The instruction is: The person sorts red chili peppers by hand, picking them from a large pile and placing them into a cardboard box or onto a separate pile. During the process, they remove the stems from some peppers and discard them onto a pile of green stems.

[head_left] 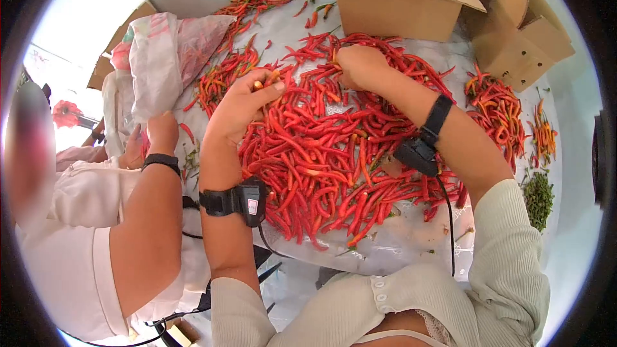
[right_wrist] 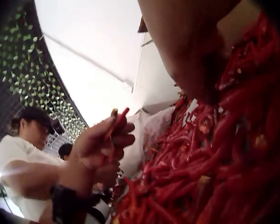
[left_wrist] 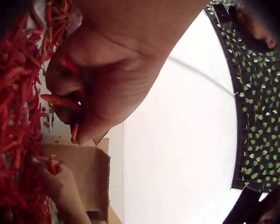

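A broad heap of red chili peppers (head_left: pixel 308 154) covers the table in front of me. My left hand (head_left: pixel 239 108) is raised over the heap's left side, its fingers curled round a few chili peppers. In the left wrist view, orange-red pepper ends (left_wrist: pixel 60 100) poke out between those fingers and the thumb. At the heap's far edge my right hand (head_left: pixel 365 67) reaches down, pinching a chili pepper whose tip (left_wrist: pixel 53 163) shows by the fingertips in the left wrist view. In the right wrist view, the right hand's fingers are in shadow.
Cardboard boxes (head_left: pixel 398 3) stand at the back right. Smaller pepper piles (head_left: pixel 495 112) and a heap of green stems (head_left: pixel 538 200) lie to the right. On the left, another person's hand (head_left: pixel 162 132) is beside a white sack (head_left: pixel 154 64).
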Demonstrator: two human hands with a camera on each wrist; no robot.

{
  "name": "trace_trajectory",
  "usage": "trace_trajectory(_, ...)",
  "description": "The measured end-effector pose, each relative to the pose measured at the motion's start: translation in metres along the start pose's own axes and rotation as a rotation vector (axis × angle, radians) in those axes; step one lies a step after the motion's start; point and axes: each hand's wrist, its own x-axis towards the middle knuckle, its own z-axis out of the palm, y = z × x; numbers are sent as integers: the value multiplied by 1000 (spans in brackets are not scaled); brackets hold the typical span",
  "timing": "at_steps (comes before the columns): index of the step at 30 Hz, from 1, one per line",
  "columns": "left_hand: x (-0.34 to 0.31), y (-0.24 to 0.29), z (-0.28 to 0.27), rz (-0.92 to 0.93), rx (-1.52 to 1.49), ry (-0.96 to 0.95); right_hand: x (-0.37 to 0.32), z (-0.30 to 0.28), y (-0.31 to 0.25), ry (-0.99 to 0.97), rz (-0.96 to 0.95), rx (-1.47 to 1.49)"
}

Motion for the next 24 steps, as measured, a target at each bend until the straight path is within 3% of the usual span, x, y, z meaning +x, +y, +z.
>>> trace_trajectory(7,11,-13,-9,-25,-52,44,-5,-7,-10,-107,-51,-170)
trace_trajectory(9,15,-14,-8,-23,6,59,-7,-12,0,-146,-21,-4)
trace_trajectory(12,42,-34,-11,117,359,92,-3,-13,23,-172,3,409)
trace_trajectory(15,52,-40,-1,201,951,199,0,-20,31,-299,122,790)
trace_trajectory(19,56,-42,5,148,968,-40,-4,-26,15,-352,162,1073)
trace_trajectory(24,45,-43,-9,157,724,3,11,-9,-1,-344,114,1197)
